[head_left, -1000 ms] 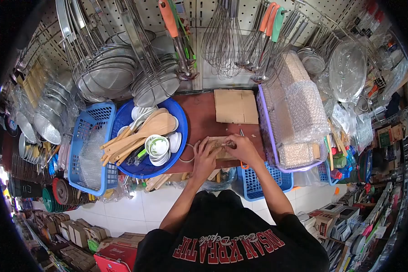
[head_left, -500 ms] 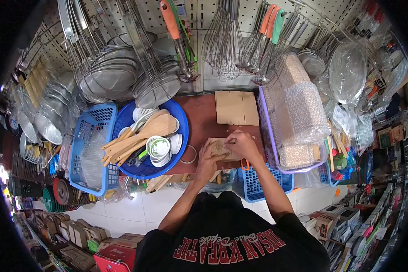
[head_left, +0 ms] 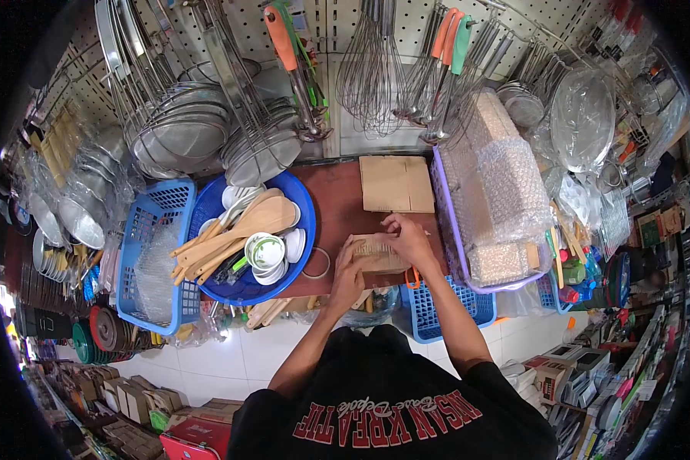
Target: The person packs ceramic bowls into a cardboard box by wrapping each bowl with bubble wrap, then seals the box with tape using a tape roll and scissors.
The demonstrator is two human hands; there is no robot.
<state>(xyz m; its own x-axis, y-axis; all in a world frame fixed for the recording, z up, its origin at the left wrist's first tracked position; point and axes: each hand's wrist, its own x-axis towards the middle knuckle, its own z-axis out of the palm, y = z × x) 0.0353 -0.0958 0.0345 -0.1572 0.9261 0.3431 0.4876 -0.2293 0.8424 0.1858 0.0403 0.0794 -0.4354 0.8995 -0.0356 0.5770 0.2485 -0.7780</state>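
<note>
A small brown cardboard piece (head_left: 377, 254) lies between my hands on the reddish-brown surface. My left hand (head_left: 348, 272) grips its left edge, fingers bent around it. At its upper right, my right hand (head_left: 408, 240) has thumb and fingers pressed together on the cardboard; anything finer in that pinch is too small to tell. Behind them rests a flat cardboard sheet (head_left: 396, 184). A tape-like ring (head_left: 316, 262) lies just left of my left hand.
On the left, a blue bowl (head_left: 304, 201) holds wooden spatulas and white cups, beside a blue basket (head_left: 127, 264). A purple-rimmed basket (head_left: 451, 222) with bubble-wrapped goods stands right. Whisks (head_left: 369, 84) and strainers (head_left: 180, 138) hang behind. A blue crate (head_left: 431, 310) sits below the front edge.
The cardboard between my hands shows more of its face, and my right fingers have shifted slightly at its upper edge. The whole view has moved a little.
</note>
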